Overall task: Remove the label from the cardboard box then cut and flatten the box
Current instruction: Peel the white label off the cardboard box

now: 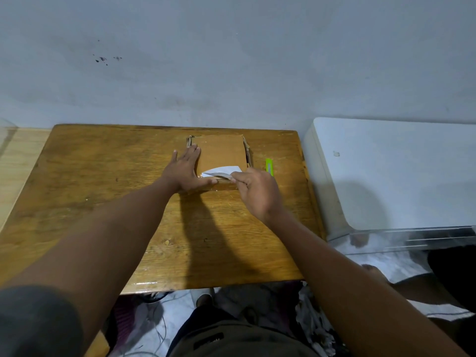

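Observation:
A brown cardboard box [222, 153] lies at the far middle of the wooden table [103, 191]. My left hand [185, 171] lies flat with spread fingers on the box's left side, pressing it down. My right hand [255, 191] pinches the white label [224, 170] at the box's near edge. The label is partly peeled and curls up off the cardboard. A green utility knife [269, 166] lies on the table just right of the box, partly hidden behind my right hand.
A grey wall rises right behind the table. A white appliance [391, 171] stands to the right of the table, with a clear plastic piece [412, 239] at its near edge. Cables and clutter lie on the floor below the table's near edge.

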